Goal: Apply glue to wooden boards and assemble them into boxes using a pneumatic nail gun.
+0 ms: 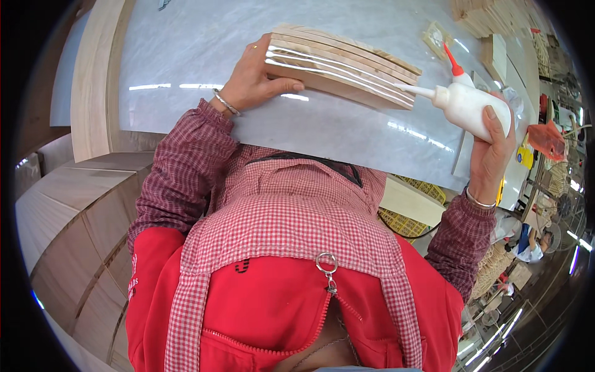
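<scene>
My left hand (259,75) grips the left end of a stack of wooden boards (347,79), its thumb along the near face. White lines of glue (334,67) run lengthwise along the boards' edges. In my right hand (491,142) is a white squeeze bottle (474,111), tilted so its long nozzle points left. The nozzle tip meets the right end of the stack, at one of the glue lines. Just behind the bottle stands a second white bottle with a red nozzle (454,60).
The stack rests over a shiny grey tabletop (186,74). Thick pale boards (99,80) stand along its left side. More wood pieces (489,15) are piled at the far right. Yellow crates (406,223) sit below the table's front edge. Another person (530,243) is farther off at right.
</scene>
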